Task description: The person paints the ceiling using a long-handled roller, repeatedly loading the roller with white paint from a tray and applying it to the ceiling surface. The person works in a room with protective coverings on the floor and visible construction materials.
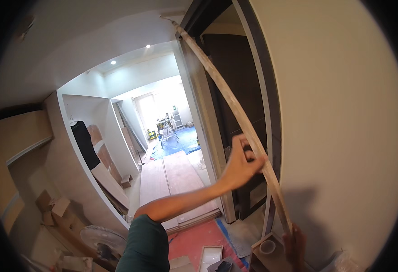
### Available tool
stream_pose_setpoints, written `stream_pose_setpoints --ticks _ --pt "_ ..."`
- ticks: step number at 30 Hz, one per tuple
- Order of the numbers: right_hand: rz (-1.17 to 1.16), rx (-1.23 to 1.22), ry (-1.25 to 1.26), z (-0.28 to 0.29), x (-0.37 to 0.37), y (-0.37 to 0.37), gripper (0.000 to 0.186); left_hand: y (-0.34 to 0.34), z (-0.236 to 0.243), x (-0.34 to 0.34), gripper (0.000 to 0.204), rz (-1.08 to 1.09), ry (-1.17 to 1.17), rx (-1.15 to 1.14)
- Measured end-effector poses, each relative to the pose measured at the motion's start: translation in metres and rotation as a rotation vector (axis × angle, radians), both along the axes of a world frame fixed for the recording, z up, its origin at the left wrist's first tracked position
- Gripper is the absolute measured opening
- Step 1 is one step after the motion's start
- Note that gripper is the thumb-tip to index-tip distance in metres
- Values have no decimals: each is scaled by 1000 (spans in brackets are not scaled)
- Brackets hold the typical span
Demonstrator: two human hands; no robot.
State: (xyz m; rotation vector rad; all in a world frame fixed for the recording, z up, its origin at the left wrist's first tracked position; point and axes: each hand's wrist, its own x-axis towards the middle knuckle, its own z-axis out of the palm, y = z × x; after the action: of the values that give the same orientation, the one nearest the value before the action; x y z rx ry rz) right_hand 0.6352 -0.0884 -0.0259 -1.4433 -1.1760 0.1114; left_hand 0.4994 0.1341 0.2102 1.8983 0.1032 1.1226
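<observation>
A long wooden pole [228,97] slants from the lower right up to the ceiling. At its top end is a thin wire frame with a pale roller head [171,16] against the ceiling, like a paint roller. My right hand [296,247] is closed round the lower end of the pole, in shadow. Higher up, my left hand [244,165] reaches across with its fingers curled loosely about the pole; part of the grip is hard to make out.
A dark door frame [271,90] and plain wall [335,104] stand to the right. Wooden boards [176,174] lie on the floor ahead, with a stepladder [168,133] on blue sheeting [185,141] beyond. A fan [101,240], cardboard boxes [63,222] and a cup [267,247] are low down.
</observation>
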Motion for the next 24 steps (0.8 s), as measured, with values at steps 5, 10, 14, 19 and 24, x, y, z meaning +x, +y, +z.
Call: stream_pose_setpoints --ticks 5,10,14,19,24 --pt "-92 45 -182 -15 -3 -16 50 -13 -14 1 61 -21 -23 -44" --pt "19 -90 -72 62 -20 19 43 43 19 -8 58 183 8 -76" --pt "83 46 -93 103 -31 88 38 110 61 -16 54 327 32 -64" --pt "139 173 -83 157 -50 161 35 187 112 -40 49 397 51 -77" --pt "147 240 -130 184 -56 219 36 240 129 -39 18 437 -122 -5"
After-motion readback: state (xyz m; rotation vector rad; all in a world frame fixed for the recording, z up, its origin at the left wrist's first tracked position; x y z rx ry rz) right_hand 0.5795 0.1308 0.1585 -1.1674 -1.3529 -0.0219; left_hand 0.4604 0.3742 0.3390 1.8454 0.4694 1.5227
